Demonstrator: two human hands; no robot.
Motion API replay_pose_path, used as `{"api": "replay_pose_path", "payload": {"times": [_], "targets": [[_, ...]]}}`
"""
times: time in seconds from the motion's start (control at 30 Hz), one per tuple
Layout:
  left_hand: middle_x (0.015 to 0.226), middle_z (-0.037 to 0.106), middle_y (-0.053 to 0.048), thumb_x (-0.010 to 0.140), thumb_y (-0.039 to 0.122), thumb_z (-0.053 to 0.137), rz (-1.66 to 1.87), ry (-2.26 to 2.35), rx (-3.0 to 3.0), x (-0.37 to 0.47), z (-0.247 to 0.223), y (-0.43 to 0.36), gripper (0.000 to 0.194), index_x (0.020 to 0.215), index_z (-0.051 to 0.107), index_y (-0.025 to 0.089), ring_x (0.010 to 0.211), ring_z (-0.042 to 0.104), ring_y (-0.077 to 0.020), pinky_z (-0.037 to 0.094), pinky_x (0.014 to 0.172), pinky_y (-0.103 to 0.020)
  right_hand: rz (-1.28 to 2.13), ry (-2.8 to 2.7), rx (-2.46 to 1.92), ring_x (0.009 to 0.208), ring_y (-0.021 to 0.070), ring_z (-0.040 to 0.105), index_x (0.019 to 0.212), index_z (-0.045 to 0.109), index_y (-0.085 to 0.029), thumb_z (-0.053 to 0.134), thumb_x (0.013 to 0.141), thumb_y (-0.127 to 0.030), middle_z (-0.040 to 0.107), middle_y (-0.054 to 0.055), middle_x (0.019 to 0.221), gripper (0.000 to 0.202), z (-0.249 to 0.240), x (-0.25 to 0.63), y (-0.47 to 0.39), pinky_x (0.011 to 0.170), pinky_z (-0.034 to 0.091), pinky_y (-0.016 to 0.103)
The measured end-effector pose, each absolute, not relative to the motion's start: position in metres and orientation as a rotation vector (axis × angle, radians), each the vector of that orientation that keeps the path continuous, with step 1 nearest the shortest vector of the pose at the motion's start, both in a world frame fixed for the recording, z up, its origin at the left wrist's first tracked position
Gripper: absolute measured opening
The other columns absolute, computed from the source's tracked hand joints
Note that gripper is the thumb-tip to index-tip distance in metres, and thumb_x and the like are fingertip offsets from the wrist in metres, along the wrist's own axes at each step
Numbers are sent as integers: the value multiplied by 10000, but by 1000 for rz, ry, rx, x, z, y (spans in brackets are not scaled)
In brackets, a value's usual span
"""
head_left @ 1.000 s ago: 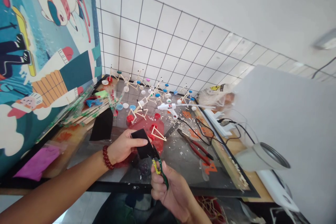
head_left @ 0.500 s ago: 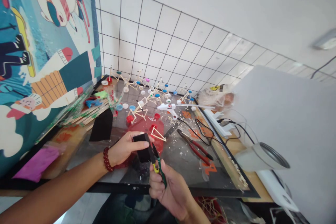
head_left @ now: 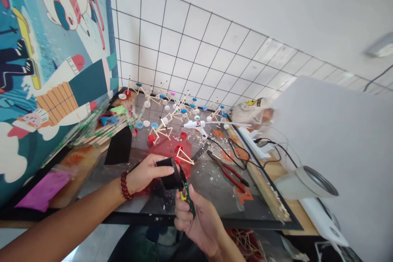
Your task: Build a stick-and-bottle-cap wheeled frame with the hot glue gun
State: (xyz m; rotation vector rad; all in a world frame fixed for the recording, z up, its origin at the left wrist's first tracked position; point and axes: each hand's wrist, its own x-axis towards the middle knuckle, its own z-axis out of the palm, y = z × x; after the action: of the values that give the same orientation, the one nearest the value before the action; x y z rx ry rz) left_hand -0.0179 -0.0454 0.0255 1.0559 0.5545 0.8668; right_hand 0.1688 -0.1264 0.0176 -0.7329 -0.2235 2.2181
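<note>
In the head view, my left hand point(head_left: 150, 173) pinches a piece of black sheet point(head_left: 166, 175), thumb on top. A narrow strip along the sheet's right edge bends away from the rest. My right hand point(head_left: 196, 217) is wrapped round the green-and-yellow handles of scissors point(head_left: 189, 200). Their dark blades point up and lie against the sheet's right side; how far they are apart is hard to see. Just beyond the hands, a small wooden stick triangle point(head_left: 185, 156) leans on a red cap over a red translucent sheet point(head_left: 188, 147).
Stick figures on coloured bottle caps point(head_left: 183, 111) crowd the back of the table. A white glue gun point(head_left: 198, 126) and red-handled pliers point(head_left: 230, 172) lie to the right. On the left are wooden sticks point(head_left: 104, 131), another black sheet point(head_left: 118, 146) and a pink packet point(head_left: 46, 188).
The strip at the black sheet's right edge has bent further away from the rest, and the scissors have shifted slightly. Both hands stay in nearly the same place.
</note>
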Motion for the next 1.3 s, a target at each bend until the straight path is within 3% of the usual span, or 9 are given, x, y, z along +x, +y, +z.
{"api": "replay_pose_path", "payload": {"times": [0.1,0.23,0.77,1.3], "targets": [[762,742,-45,728,445,792,894,609,1002,-17,25,-45,350,883,775,132,650,633,-126,481,652,-221,2210,-238,-756,498,23,232,874,686,-79,852,703,-456,390,-75,605,446,15,168,-126,492,208,165],[686,731,-52,745,445,774,902,686,979,-15,27,-46,328,744,769,117,604,617,-120,463,623,-214,2202,-244,-765,499,24,225,865,685,-88,854,698,-454,394,-75,603,435,14,167,-125,490,202,164],[770,758,-75,790,421,732,856,590,1097,-18,29,-45,323,903,798,126,721,648,-162,493,751,-269,2236,-274,-763,490,23,203,854,671,-76,871,680,-444,379,-87,587,454,20,176,-119,495,207,172],[729,732,-65,792,486,713,707,608,1196,-18,30,-47,378,790,775,113,644,608,-147,455,647,-250,2193,-335,-817,503,26,202,885,678,-83,836,715,-482,372,-80,597,461,17,176,-124,505,186,185]]}}
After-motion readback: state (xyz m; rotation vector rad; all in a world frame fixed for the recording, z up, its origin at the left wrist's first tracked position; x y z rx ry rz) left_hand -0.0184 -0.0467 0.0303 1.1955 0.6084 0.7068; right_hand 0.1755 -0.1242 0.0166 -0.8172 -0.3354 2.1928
